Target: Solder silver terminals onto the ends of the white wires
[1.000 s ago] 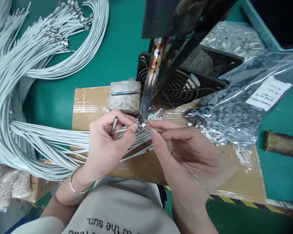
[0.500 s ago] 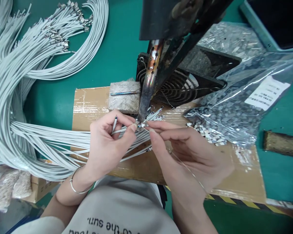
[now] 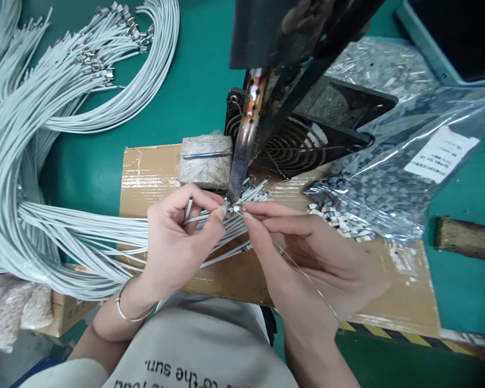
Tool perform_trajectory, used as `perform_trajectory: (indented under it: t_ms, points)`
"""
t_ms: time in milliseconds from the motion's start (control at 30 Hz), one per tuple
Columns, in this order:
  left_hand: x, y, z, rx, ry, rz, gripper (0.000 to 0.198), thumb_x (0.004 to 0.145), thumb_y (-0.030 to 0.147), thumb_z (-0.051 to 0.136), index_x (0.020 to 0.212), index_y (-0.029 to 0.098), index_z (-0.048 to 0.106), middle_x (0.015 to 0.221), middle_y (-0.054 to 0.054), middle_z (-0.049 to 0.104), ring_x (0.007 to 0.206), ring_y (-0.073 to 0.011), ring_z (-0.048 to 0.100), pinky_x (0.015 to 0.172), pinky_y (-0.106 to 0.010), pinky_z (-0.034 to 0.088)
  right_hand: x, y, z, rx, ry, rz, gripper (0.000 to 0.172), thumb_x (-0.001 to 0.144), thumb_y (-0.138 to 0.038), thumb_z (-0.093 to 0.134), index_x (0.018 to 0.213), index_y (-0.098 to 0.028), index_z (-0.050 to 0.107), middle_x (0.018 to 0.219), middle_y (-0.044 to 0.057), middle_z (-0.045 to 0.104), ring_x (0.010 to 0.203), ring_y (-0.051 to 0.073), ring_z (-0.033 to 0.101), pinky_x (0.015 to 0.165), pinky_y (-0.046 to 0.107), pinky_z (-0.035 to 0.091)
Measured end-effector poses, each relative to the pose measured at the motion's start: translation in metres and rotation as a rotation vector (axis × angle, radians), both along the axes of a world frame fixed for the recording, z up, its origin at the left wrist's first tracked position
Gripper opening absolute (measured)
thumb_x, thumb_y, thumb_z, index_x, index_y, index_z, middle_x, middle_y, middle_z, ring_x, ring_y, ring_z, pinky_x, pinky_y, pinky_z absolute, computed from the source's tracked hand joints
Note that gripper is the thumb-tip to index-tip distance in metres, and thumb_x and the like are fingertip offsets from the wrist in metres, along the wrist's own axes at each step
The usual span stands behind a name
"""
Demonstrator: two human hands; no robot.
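My left hand (image 3: pixel 184 237) is closed, thumb and forefinger pinching a white cable (image 3: pixel 189 207) whose end sticks up between the fingers. Opposite it, my right hand (image 3: pixel 303 253) pinches a thin solder wire (image 3: pixel 307 277) that trails back across the palm. A tiny metal connector (image 3: pixel 237 207) sits between the fingertips of both hands; whether the right fingers also grip it is hard to see. Right above, the dark tip of a mounted soldering iron (image 3: pixel 239 161) comes down at this spot, and it seems to touch the work. More white cables (image 3: pixel 105 231) lie under my left hand.
Cardboard (image 3: pixel 145 167) covers the green table (image 3: pixel 202 70) here. A wrapped block (image 3: pixel 206 172) stands left of the iron, a black fan (image 3: pixel 295 145) behind. Loose metal parts (image 3: pixel 343 221) and a plastic bag of parts (image 3: pixel 396 188) lie right. Cable bundles (image 3: pixel 24 124) fill the left.
Both hands stay nearly in place. My right hand has shifted very slightly, and the solder wire in it lies a little differently.
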State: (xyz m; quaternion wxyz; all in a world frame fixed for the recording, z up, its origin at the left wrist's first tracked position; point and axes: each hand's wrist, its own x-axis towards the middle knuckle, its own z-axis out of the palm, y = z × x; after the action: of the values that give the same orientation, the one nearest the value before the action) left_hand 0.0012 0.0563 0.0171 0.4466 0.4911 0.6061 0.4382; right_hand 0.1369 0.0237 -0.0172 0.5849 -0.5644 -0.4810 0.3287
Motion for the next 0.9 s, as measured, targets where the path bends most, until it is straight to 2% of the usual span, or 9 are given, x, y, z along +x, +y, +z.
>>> perform_trajectory:
  t_ms: [133, 500, 733, 900]
  points:
    - [-0.0008, 0.001, -0.0009, -0.011, -0.006, 0.001, 0.017, 0.078, 0.005, 0.075, 0.069, 0.018, 0.069, 0.076, 0.001, 0.075, 0.067, -0.0092, 0.06, 0.054, -0.02, 0.039, 0.0012, -0.0009, -0.0018, 0.027, -0.05, 0.018, 0.023, 0.084, -0.003, 0.08, 0.089, -0.024, 0.075, 0.102, -0.001, 0.085, 0.088, 0.016, 0.081, 0.082, 0.027, 0.063]
    - [-0.0004, 0.0034, -0.0009, -0.055, -0.008, 0.022, 0.016, 0.077, 0.007, 0.077, 0.067, 0.018, 0.069, 0.076, 0.0, 0.074, 0.062, -0.0093, 0.052, 0.05, -0.022, 0.036, 0.0004, 0.0006, -0.0016, 0.001, -0.021, 0.02, 0.019, 0.087, -0.006, 0.078, 0.087, -0.024, 0.073, 0.103, 0.0, 0.084, 0.092, 0.018, 0.081, 0.083, 0.031, 0.063]
    - [-0.0001, 0.0029, 0.0006, -0.028, -0.001, 0.023, 0.017, 0.077, 0.006, 0.077, 0.068, 0.019, 0.069, 0.075, 0.0, 0.075, 0.07, -0.0122, 0.06, 0.052, -0.022, 0.038, 0.001, 0.0018, 0.0012, 0.019, -0.044, 0.022, 0.021, 0.086, -0.005, 0.079, 0.088, -0.025, 0.074, 0.102, 0.0, 0.085, 0.092, 0.02, 0.081, 0.083, 0.034, 0.064]
    - [-0.0017, 0.0026, 0.0, -0.032, 0.004, 0.021, 0.016, 0.078, 0.007, 0.077, 0.069, 0.019, 0.069, 0.075, 0.0, 0.075, 0.068, -0.0115, 0.058, 0.052, -0.023, 0.037, -0.0001, 0.0005, -0.0013, -0.001, -0.029, 0.037, 0.021, 0.087, -0.005, 0.078, 0.089, -0.026, 0.073, 0.106, -0.001, 0.084, 0.094, 0.019, 0.081, 0.085, 0.033, 0.064]
